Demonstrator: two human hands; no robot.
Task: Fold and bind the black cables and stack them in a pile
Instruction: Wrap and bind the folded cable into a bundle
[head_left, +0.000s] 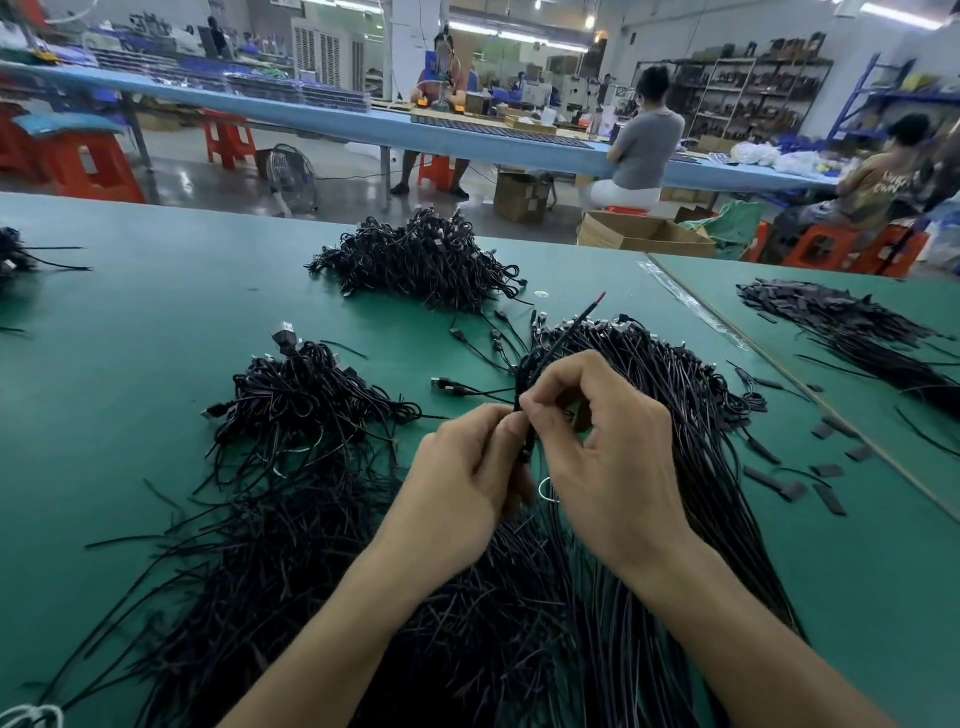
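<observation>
Pinching a folded black cable (525, 400) between them, the 2 hands meet above the green table (156, 322): left hand (467, 478) grips its lower part, right hand (602, 441) nips it just above, over loose cables (675, 395).

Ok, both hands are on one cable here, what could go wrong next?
The cable is only pinched between the left hand and right hand, so its folds may spring open. What seems to be its plug trails on the table near the loose cables and might snag.
</observation>
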